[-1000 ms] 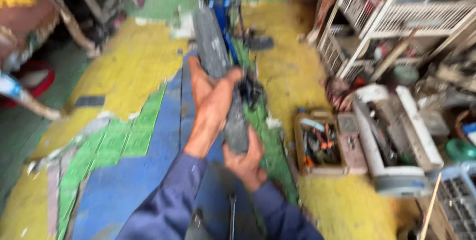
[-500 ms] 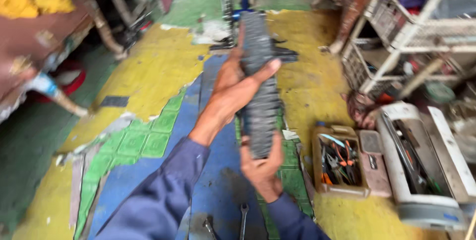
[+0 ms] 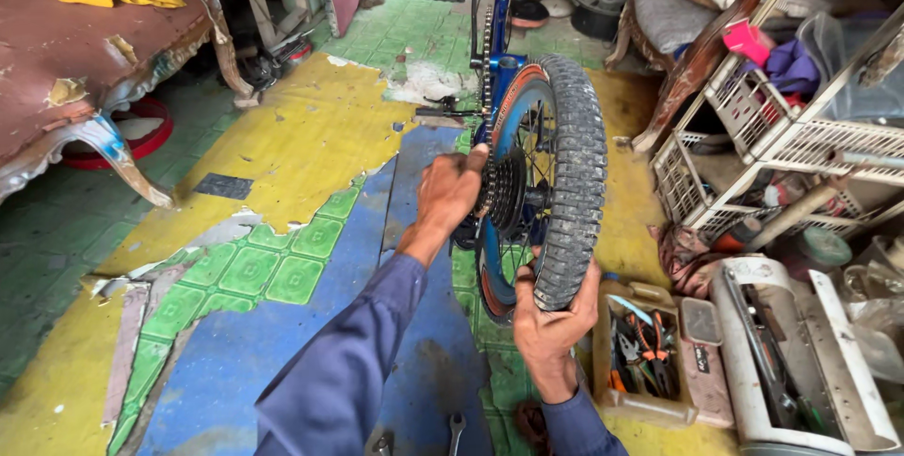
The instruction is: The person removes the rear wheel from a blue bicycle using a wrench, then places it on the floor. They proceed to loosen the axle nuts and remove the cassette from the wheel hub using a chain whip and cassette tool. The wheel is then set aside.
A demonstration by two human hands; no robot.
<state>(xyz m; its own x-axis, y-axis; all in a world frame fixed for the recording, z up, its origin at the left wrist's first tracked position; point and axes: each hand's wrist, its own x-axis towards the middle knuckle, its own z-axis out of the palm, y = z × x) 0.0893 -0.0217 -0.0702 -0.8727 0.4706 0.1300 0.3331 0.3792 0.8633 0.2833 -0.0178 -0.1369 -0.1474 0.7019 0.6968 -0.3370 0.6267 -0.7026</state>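
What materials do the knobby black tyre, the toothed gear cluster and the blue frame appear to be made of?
Knobby black tyre: likely rubber, matte and dusty, with moulded tread blocks. Toothed gear cluster: probably steel, dark and greasy, with thin stacked toothed rings. Blue frame: seemingly painted metal tubing, glossy. The left hand touches the cluster; the right hand holds the tyre.

bicycle wheel (image 3: 565, 183) | knobby black tyre, orange-striped rim, sprocket cluster | upright, in blue frame (image 3: 499, 70)
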